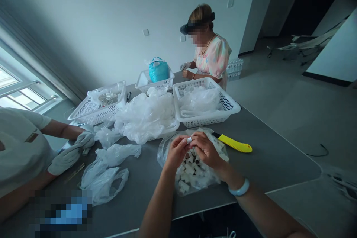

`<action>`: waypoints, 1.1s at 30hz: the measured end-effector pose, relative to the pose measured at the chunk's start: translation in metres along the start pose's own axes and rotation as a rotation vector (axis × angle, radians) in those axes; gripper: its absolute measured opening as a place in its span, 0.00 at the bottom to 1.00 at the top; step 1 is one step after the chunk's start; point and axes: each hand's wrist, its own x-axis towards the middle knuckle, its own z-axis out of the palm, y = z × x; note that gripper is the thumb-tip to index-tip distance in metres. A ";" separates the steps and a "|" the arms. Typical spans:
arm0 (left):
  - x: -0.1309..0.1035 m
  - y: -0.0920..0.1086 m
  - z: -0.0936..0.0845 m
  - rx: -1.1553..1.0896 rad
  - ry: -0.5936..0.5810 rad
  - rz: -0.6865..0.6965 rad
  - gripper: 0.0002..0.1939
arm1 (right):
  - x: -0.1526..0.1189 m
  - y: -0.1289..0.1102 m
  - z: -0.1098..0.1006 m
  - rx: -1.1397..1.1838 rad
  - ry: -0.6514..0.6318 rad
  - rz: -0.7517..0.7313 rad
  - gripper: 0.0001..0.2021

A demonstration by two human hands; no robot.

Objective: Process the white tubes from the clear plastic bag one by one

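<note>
My left hand [176, 151] and my right hand [205, 150] meet above a clear plastic bag [192, 178] full of several short white tube pieces. Both pinch one small white tube piece [189, 140] between their fingertips. A pale bracelet [239, 189] circles my right wrist. The bag lies on the grey table [267, 160] near its front edge.
A yellow-handled knife [234, 144] lies right of the bag. White baskets [223, 113] with plastic bags stand behind, one holding a blue bag [158, 70]. Loose clear bags [108, 171] lie at left. A gloved person [67, 152] works at left, another person [208, 54] at the far end.
</note>
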 end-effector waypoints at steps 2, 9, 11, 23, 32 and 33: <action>0.001 0.000 -0.001 0.090 0.035 0.107 0.10 | -0.001 0.001 0.001 0.113 0.027 0.160 0.10; 0.002 -0.003 -0.006 0.371 0.044 0.317 0.20 | -0.003 0.009 0.001 0.293 0.189 0.540 0.08; 0.001 -0.004 -0.007 0.458 0.035 0.383 0.21 | -0.003 0.011 0.003 0.345 0.151 0.630 0.10; 0.000 -0.003 -0.001 0.589 0.052 0.519 0.07 | -0.003 0.005 0.008 0.580 0.111 0.615 0.09; -0.002 -0.003 -0.001 0.577 0.061 0.418 0.07 | -0.004 0.002 0.009 0.592 0.113 0.625 0.08; -0.002 -0.003 -0.001 0.570 0.059 0.410 0.07 | -0.004 0.002 0.009 0.594 0.111 0.627 0.09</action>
